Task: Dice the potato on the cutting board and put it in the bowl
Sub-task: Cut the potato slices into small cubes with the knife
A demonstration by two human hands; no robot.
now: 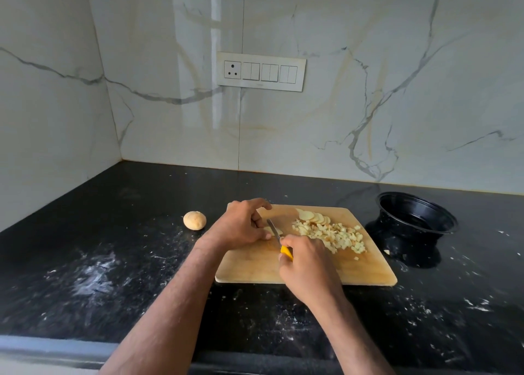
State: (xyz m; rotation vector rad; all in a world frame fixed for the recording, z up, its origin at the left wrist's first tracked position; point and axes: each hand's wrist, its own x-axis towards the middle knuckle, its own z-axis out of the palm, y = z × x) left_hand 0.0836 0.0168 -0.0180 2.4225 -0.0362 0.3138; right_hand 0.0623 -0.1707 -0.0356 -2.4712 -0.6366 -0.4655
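clearly the dicing step is in hand, and by the look of the board it is well along. the right hand (304,264) is curled tight around the yellow handle of a small knife (279,240), its blade angled away and to the left, down onto a pale potato piece (272,231) near the middle of the cutting board (255,269). the left hand (241,224) sits just left of the blade, fingers bent over that piece and pinning it to the wood, with the index finger lifted and stretched toward the far edge; how much potato is under the fingers is hidden.

to the right of the blade lies a heap of diced potato (331,235), and at its far side a short fan of uncut slices (313,217). the black bowl (416,217) stands on the dark counter (113,275) just off the board's right edge, tipped toward the camera, and no dice show inside it. a second, whole potato (194,220) rests on the counter to the left of the board, apart from it.

as i judge it, the next move calls for short, even cuts across the held piece, the left fingertips tucked back from the edge, then the same on the slices before anything is swept right into the bowl. one stray cube (386,252) lies on the counter near the bowl's base.
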